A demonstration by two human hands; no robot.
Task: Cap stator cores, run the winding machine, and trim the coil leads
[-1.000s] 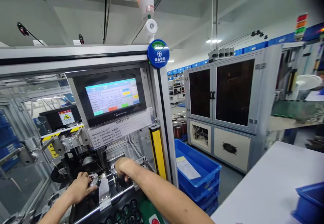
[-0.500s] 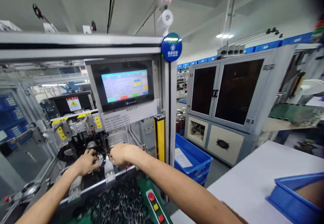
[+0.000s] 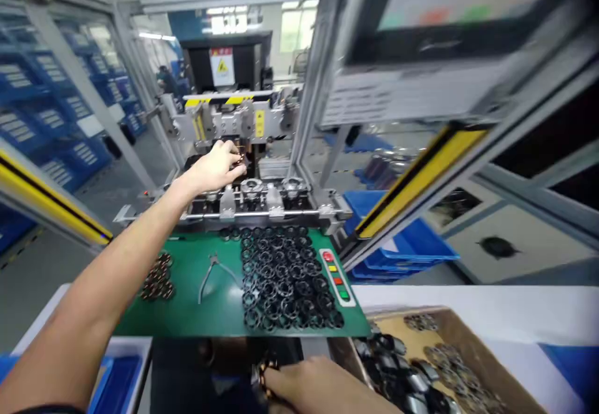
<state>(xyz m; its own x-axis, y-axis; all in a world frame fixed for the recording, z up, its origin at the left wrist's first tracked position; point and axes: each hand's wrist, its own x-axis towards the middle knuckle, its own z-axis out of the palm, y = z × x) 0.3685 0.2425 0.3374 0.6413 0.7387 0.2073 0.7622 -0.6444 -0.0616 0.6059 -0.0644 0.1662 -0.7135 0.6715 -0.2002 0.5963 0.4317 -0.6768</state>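
Note:
My left hand [image 3: 218, 165] reaches over the machine's front fixtures, fingers bent around a small part with copper colour showing at the fingertips. Low in the view, near the body, my right hand [image 3: 313, 384] grips a copper-wound stator [image 3: 267, 378], somewhat blurred. Below the machine's rail, many black ring-shaped cores [image 3: 285, 270] lie in rows on the green work surface [image 3: 196, 320]. To their left are a pair of pliers [image 3: 214, 263] and a cluster of copper-wound rings [image 3: 159, 280]. Round metal parts sit in the fixtures [image 3: 251, 186] beside my left hand.
A button panel [image 3: 337, 278] is set at the right of the green surface. A cardboard box [image 3: 449, 326] of metal parts stands at lower right, blue crates [image 3: 412, 245] behind it. Yellow-striped posts [image 3: 412, 180] flank the machine, and a screen [image 3: 440, 2] hangs upper right.
My view has swung left and down. My right hand has drawn back from the fixtures towards my body with a copper-wound stator. My left hand remains at the machine.

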